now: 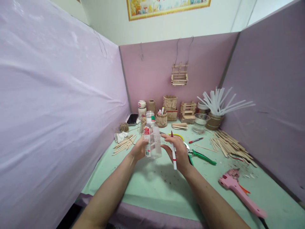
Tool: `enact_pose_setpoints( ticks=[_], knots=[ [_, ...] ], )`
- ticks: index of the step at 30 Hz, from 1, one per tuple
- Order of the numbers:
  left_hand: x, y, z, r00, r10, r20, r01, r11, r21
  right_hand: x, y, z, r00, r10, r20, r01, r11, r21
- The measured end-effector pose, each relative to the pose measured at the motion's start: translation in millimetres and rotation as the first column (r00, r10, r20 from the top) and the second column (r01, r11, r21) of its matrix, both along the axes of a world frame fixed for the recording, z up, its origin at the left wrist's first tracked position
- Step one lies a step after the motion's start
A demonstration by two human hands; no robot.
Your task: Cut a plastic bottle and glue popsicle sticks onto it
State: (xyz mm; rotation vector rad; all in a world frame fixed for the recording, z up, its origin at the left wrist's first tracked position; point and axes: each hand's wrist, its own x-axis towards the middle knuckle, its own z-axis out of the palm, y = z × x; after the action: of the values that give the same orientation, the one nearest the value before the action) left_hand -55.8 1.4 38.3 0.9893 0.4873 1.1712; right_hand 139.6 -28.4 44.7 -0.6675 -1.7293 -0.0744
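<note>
A clear bottle in the left hand, a marker in the right hand

The clear plastic bottle (156,144) is in front of the person, near the middle of the table (152,186), with its neck upward and leaning slightly to the left. It seems to be lifted, because a shadow lies on the green cloth below it. A printed label (147,140) in red and white is on its left side. The left hand (138,149) is grasping the bottle at this side, low on the body. The right hand (182,154) is just beside the bottle and grips a white marker (173,156) with a dark red end, which points upward. Whether its fingertips touch the bottle, I cannot tell.

Behind the right hand lie green-handled pliers (203,156), partly hidden, and a tool with a yellow handle (179,137). A red pen (196,140) lies a little farther. To the left there is a group of flat wooden sticks (124,145), and near it a ball of twine (124,127) and a black phone (132,119). To the right there is a larger pile of sticks (232,146), and closer to the person a pink glue gun (243,194). At the back stand a bowl of water (200,123) and a brown pot (215,121) holding white strips (217,103). A small wooden rack (179,79) hangs on the pink partition (147,73).
</note>
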Motion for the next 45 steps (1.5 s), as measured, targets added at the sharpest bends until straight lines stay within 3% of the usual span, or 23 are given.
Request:
enact_pose_setpoints(
  ticks=[9,15,24,33,41,45],
  knots=[
    [8,-8,10.1,0.999,-0.019,-0.039,0.020,0.999,0.026,2,4,-1.2,0.999,0.009,0.036,-0.010,1.000,0.027],
    [14,-10,2.3,0.997,-0.012,-0.070,0.012,1.000,-0.001,5,6,-1.8,0.990,-0.064,0.124,0.058,0.997,0.051],
    [19,-10,-6.4,0.956,0.240,-0.166,-0.228,0.970,0.086,6,2,0.6,0.974,-0.039,0.222,0.029,0.998,0.048],
    [14,-7,-11.0,0.953,0.248,-0.173,-0.218,0.960,0.173,7,3,-1.6,0.974,0.001,0.226,-0.012,0.999,0.048],
    [16,-11,-4.2,0.946,0.272,-0.175,-0.241,0.954,0.178,6,3,-0.2,0.975,0.016,0.223,-0.028,0.998,0.048],
    [15,-9,-5.6,0.928,0.331,-0.169,-0.290,0.930,0.227,7,4,-0.5,0.987,0.015,0.159,-0.026,0.998,0.065]
  ],
)
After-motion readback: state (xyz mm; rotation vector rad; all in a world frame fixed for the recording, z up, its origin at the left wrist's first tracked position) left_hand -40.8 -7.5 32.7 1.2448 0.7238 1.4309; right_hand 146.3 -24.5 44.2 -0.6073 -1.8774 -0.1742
